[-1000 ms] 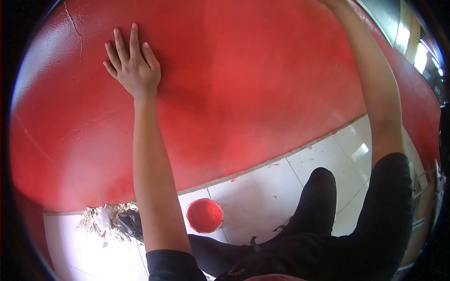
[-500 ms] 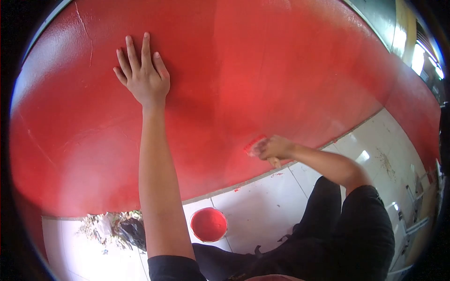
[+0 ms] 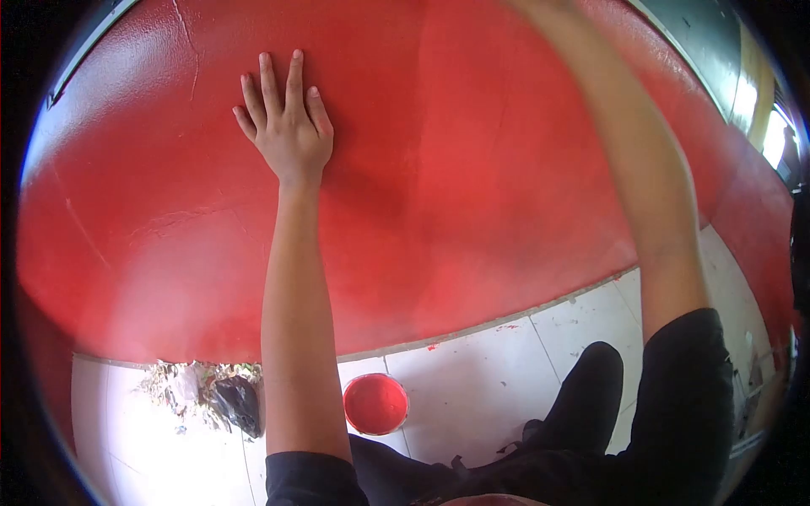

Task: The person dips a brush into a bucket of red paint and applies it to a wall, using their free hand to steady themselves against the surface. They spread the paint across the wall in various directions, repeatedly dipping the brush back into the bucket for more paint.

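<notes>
My left hand (image 3: 291, 135) lies flat against the red-painted wall (image 3: 498, 185), its fingers spread and nothing held. The right forearm (image 3: 637, 160) reaches up across the wall, blurred by motion. My right hand is beyond the top edge of the view, so its fingers and anything in them are hidden. Below the wall, on the tiled floor, a round tub of red paint (image 3: 375, 405) stands close to my left forearm. The paint on the wall looks darker and glossier on the left, lighter toward the middle.
White floor tiles (image 3: 472, 371) meet the wall along a grey edge, with small red spatters near it. A black plastic bag (image 3: 236, 403) lies among scraps of debris (image 3: 181, 384) at lower left. My bent knee (image 3: 595, 371) is close to the wall.
My right hand, which held a paintbrush low on the wall, has swung up and out of the top of the view. My left hand stays pressed on the wall while the view shifts slightly.
</notes>
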Demonstrator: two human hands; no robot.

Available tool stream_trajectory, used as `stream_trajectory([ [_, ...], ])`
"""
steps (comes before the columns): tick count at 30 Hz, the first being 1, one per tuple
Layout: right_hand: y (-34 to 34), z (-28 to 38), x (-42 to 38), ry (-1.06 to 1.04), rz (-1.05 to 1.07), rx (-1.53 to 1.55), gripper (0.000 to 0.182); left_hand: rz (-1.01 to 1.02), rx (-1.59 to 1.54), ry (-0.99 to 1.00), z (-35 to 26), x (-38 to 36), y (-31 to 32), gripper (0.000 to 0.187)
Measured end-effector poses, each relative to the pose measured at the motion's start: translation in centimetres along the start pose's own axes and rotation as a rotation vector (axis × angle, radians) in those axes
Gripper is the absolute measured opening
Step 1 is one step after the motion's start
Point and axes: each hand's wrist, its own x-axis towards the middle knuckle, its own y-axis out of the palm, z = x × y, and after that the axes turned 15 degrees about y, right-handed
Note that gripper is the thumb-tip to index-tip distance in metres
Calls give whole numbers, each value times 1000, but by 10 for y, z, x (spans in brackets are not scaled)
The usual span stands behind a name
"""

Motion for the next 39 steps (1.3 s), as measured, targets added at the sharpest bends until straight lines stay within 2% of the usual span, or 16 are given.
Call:
stream_trajectory([
  [2,40,-14,-73,-96,76,-141,15,-8,13,0,-1,-1,-2,45],
  [3,66,-27,-125,-234,73,-300,46,-6,17,-1,-1,0,-1,45],
  [5,72,16,-233,-360,277,-639,24,5,14,-1,-1,-2,-3,45],
  [9,76,28,-329,-249,847,24,18,-23,1,10,0,-1,-1,45],
  [11,71,32,-319,179,1334,99,17,-18,-5,18,1,-1,0,45],
  [13,73,-1,-283,137,872,757,12,-45,-33,20,2,-3,3,47],
  [15,62,-30,-224,305,654,662,6,-33,-40,16,0,-4,5,47],
  [17,24,-53,-162,159,403,204,11,-104,-65,52,-2,-2,3,47],
  [19,-2,-64,-137,547,369,-502,22,-4,-61,56,0,-3,-2,52],
  [21,0,-31,-140,72,-197,-404,21,69,56,19,-4,-1,-8,50],
  [22,11,-41,-177,305,-45,-56,17,70,55,26,-5,0,-8,50],
  [27,106,19,-456,59,286,-472,20,16,68,52,-1,-4,-3,48],
  [28,107,36,-492,-133,547,-216,14,11,65,50,1,-6,-1,48],
  [31,144,70,-627,0,860,15,15,-15,101,93,6,-11,4,48],
  [35,140,79,-580,354,1390,244,30,-37,108,118,10,-25,8,49],
  [39,122,37,-450,461,897,486,24,64,122,137,17,-113,-19,51],
])
